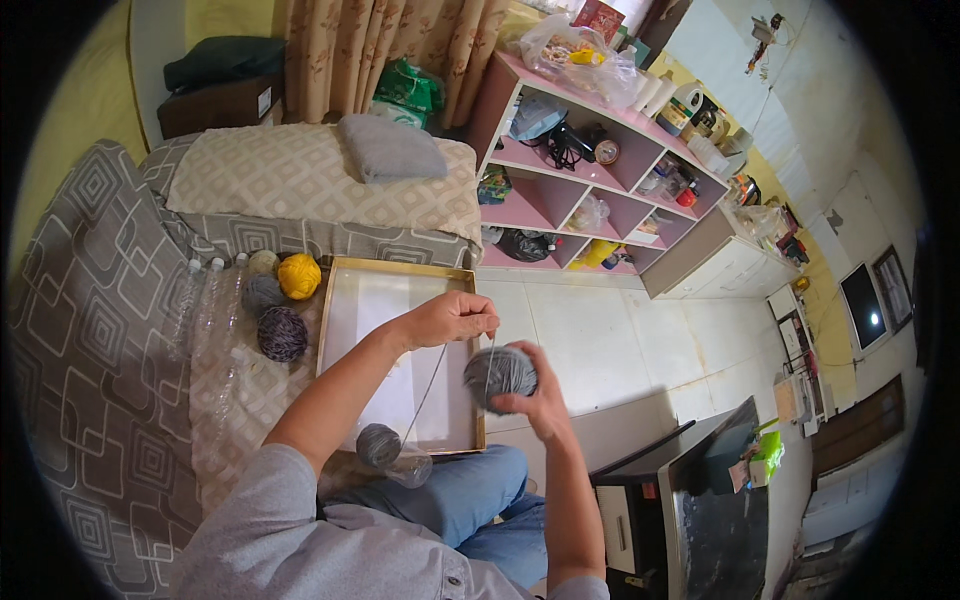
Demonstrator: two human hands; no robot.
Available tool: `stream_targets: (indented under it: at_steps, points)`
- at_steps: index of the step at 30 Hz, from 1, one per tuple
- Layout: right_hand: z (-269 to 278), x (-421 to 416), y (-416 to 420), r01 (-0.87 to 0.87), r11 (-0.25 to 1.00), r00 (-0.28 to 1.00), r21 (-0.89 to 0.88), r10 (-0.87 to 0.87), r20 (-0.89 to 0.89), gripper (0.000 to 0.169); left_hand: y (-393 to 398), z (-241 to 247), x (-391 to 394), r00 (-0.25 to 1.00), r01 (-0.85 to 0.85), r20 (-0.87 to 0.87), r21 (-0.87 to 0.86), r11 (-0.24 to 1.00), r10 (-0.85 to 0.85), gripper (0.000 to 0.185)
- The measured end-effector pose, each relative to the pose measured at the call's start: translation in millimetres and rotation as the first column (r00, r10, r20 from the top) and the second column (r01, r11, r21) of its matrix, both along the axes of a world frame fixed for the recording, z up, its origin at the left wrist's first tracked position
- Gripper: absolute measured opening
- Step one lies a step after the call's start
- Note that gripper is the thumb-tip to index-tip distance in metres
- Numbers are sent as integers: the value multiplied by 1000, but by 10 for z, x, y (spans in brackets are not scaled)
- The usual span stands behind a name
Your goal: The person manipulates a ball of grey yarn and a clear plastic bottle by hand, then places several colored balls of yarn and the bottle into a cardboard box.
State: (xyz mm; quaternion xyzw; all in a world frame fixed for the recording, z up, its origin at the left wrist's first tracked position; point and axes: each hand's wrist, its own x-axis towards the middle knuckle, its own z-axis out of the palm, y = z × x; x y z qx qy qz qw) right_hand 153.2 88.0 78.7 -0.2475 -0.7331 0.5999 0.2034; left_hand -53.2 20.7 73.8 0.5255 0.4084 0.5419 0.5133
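My left hand (459,319) pinches a strand of grey yarn (426,394) between thumb and fingers. One length of it drops to a smaller grey yarn ball (379,445), which rests by my lap against a clear plastic bottle (410,468). From the same fingertips another length leads down over a larger grey yarn ball (501,379). That larger ball sits in the grip of my right hand (541,394), just below and right of the left. Both hands are above the right side of a shallow box lid (397,300) with gold edges and a white inside.
Left of the lid, yellow (299,276), grey (262,293), cream (262,262) and dark purple (282,334) yarn balls lie on the sofa cover, beside several clear bottles (207,304). A pink-and-white shelf (551,199) stands ahead; a dark-topped cabinet (716,510) is at right.
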Motion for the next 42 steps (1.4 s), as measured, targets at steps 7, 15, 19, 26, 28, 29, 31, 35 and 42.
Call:
stream_targets:
  at_steps: [7, 15, 19, 26, 28, 29, 31, 35, 42]
  points:
    - [131, -154, -24, -166, 871, 771, -463, -178, -612, 70, -1, -528, 354, 995, -95, -12, -67, 993, 95, 32]
    - [-86, -45, 174, 242, 933, 969, 268, -247, -15, 70, -55, -113, 226, 965, -145, -209, 77, 986, 158, 24]
    - [-59, -39, -72, -118, 938, 956, -325, 19, -294, 78, 25, -396, 230, 958, -278, -63, 33, 960, 279, 27]
    - [114, -159, 188, 455, 847, 883, 275, -388, -265, 74, -214, -371, 567, 984, -120, -128, 39, 992, 124, 30]
    - [-85, -70, 184, 298, 916, 954, 270, -294, -56, 74, -192, -253, 487, 981, -143, -119, 87, 986, 153, 30]
    - [-166, 3, 150, 218, 942, 970, 255, -238, 50, 73, -196, -167, 432, 982, -171, -71, 54, 984, 175, 28]
    - [-181, 38, -49, 8, 991, 994, 135, -22, 106, 76, -130, -230, 345, 957, -274, -59, 138, 952, 285, 25]
    - [-36, -30, -174, -145, 899, 889, -413, -66, -454, 81, -64, -563, 489, 939, -340, 74, 52, 939, 336, 30]
    - [-220, 4, 175, 296, 902, 955, 315, -290, -67, 73, -199, -312, 551, 945, -125, -300, 39, 991, 131, 25]
